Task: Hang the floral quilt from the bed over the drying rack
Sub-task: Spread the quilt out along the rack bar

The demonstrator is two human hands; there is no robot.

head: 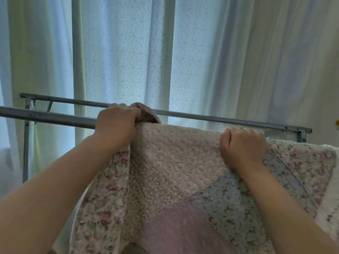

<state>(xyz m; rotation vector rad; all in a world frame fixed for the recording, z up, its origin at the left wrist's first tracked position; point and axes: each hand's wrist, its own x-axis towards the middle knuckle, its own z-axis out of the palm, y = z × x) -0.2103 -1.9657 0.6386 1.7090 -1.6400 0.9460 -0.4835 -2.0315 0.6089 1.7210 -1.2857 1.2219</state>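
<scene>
The floral quilt [176, 162], a patchwork of pink, lilac and blue flowered squares, drapes over the near bar of the grey metal drying rack [45, 116] and hangs down toward me. My left hand [117, 121] is closed on the quilt's bunched upper left edge right at the near bar. My right hand [244, 145] is fisted on the top fold further right. The rack's far bar [220, 119] runs behind both hands, bare of cloth. The near bar is hidden under the quilt to the right of my left hand.
Pale sheer curtains [229, 52] hang close behind the rack, with window frame uprights [78, 52] showing through. The rack's left legs [25, 143] stand at the left. A small brass fitting [337, 123] shows at the right edge.
</scene>
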